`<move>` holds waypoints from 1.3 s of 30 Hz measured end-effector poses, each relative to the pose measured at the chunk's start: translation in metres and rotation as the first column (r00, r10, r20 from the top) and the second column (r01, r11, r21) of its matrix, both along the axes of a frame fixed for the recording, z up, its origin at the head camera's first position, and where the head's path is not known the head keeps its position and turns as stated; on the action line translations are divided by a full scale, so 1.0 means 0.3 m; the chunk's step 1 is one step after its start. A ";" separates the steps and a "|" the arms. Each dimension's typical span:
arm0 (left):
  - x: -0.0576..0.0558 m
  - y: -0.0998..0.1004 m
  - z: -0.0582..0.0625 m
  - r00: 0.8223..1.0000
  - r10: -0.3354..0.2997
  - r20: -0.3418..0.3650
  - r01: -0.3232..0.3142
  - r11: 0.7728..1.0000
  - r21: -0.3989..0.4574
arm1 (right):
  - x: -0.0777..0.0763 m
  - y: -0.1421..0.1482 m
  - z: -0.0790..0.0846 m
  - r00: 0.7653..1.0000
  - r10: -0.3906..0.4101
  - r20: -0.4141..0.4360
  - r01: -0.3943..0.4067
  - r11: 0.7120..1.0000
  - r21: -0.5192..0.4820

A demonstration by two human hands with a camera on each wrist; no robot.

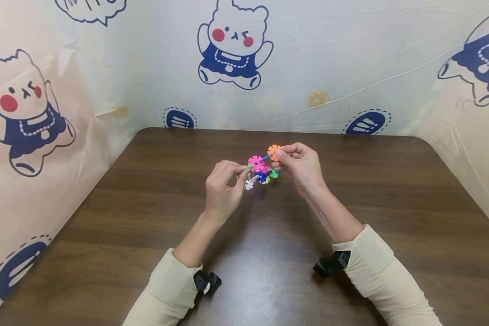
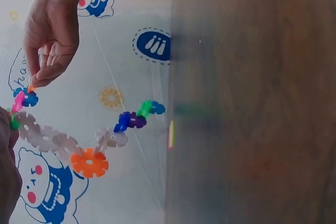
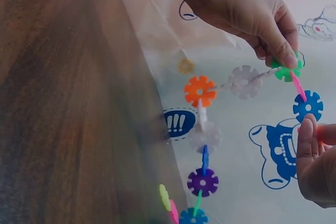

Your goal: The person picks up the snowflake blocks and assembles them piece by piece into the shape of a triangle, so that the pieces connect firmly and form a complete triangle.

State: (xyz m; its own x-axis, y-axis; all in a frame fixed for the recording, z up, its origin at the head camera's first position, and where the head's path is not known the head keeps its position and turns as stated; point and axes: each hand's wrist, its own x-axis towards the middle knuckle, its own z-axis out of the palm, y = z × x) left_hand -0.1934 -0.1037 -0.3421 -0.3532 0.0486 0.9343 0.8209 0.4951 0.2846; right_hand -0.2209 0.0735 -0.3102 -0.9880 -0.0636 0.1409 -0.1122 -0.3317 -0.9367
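Observation:
Notched plastic interlocking discs form a chain that hangs between and below the two hands. My left hand (image 1: 224,188) pinches a green disc (image 3: 287,69) between thumb and fingers. My right hand (image 1: 301,165) pinches an orange disc (image 1: 274,152) at the other end. A pink disc (image 1: 256,163) and a blue disc (image 3: 308,106) link the stretch between the hands. From the green disc hang whitish discs (image 3: 245,82), another orange disc (image 2: 90,162), a purple disc (image 3: 202,182) and more blue and green ones.
Below the hands is a brown wooden table (image 1: 126,226). A yellow piece (image 3: 165,196) shows near the chain's low end; whether it is joined, I cannot tell. A pale sheet printed with cartoon bears (image 1: 232,45) stands behind the table and along both sides.

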 end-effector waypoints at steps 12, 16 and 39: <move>-0.009 0.009 0.029 0.996 -0.024 0.086 0.027 0.999 -0.035 | 0.003 0.015 -0.008 1.000 -0.007 -0.008 0.006 1.000 -0.020; -0.011 0.026 0.048 0.994 -0.030 0.105 0.036 0.998 -0.053 | 0.014 0.009 -0.008 1.000 0.001 -0.009 -0.001 1.000 0.022; -0.005 0.034 0.052 0.989 0.021 0.149 -0.010 0.997 -0.074 | 0.032 -0.029 -0.009 0.994 0.067 -0.084 -0.059 0.994 0.097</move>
State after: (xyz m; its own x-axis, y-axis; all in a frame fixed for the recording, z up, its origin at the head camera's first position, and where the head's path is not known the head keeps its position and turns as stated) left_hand -0.1950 -0.0936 -0.3264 -0.4895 0.1083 0.8652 0.7643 0.5310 0.3659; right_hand -0.2112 0.0647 -0.3128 -0.9659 -0.1422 0.2163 -0.1760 -0.2516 -0.9517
